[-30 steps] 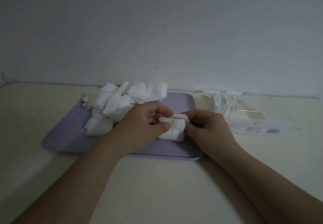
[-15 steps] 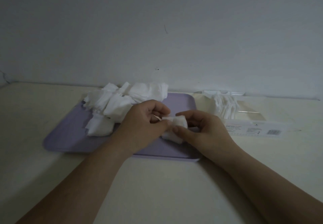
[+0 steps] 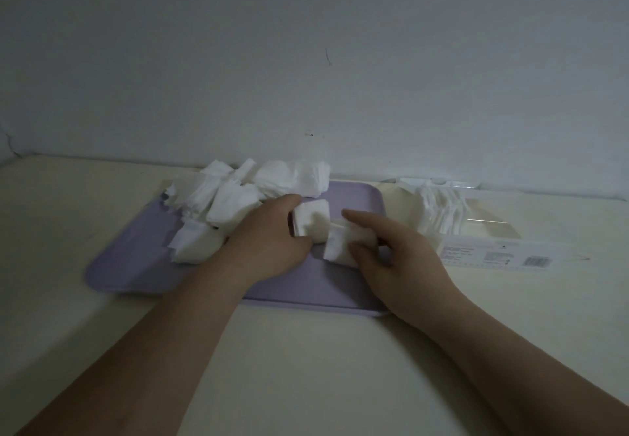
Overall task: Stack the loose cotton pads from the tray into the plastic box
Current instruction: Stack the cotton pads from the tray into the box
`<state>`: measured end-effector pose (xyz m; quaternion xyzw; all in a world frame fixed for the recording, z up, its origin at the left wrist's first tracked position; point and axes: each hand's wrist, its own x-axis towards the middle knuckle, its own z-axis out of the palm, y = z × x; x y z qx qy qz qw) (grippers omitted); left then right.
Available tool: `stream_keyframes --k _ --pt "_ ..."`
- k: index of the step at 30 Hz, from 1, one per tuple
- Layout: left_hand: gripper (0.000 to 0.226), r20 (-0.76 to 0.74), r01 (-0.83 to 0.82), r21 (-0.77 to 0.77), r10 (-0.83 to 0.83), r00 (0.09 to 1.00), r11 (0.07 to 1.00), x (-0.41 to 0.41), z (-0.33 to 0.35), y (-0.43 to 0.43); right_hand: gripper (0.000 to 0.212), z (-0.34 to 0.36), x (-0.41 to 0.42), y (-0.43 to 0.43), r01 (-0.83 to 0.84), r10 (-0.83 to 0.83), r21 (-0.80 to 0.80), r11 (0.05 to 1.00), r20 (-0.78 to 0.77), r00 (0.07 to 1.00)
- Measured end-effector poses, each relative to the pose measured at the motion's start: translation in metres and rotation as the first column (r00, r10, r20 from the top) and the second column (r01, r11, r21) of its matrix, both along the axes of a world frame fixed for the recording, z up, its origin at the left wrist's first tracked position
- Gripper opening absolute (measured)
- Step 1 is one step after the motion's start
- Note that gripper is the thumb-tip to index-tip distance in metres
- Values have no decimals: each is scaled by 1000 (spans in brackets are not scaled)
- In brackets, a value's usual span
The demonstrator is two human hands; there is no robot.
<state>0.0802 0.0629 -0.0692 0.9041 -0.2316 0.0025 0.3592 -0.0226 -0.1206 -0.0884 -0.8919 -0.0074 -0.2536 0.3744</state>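
Note:
A lilac tray lies on the table with a heap of loose white cotton pads at its back left. My left hand grips a small stack of pads over the tray's middle. Just to its right, my right hand pinches another small stack of pads between thumb and fingers. The clear plastic box lies to the right of the tray, with white pads standing in its left end.
The cream table ends at a grey wall just behind the tray and box. A printed label with a barcode faces me on the box's near side.
The bundle that both hands held together has split: my left hand keeps one stack, and my right hand has drawn the other slightly to the right.

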Motion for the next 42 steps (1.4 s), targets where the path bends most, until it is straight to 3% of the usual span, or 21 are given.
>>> stream_keyframes --k 5,8,11,14,17,23,29,34,42 --pt "50 -192 -20 -148 -9 981 989 -1 1 0 50 1 2 -3 112 -108 92 989 -50 993" --pt "32 -223 -63 -278 -1 975 958 -3 -1 -7 43 1 3 -3 121 -115 75 990 -79 990" --pt "44 -205 -39 -392 -46 978 919 -5 -7 -11 43 1 3 -5 128 -118 128 983 -85 989" --pt "49 -248 -110 -580 -47 968 807 -3 -1 -6 40 0 3 -7 148 -131 178 973 -102 986" --pt "29 -278 -83 -670 -147 949 737 -5 10 2 34 0 4 -8 151 -128 232 961 -111 986" --pt "21 -322 187 -607 -454 831 772 -20 8 4 26 3 2 -9 65 -28 350 934 -111 993" --pt "15 -271 128 -593 -346 898 795 -20 4 3 24 3 2 -10 -30 79 412 911 -102 992" --pt "21 -279 224 -546 -428 860 807 -22 2 4 20 3 2 -11 -65 127 470 880 -101 987" --pt "17 -245 126 -490 -275 930 862 -22 -5 -1 20 4 3 -9 -84 169 539 838 -109 980"
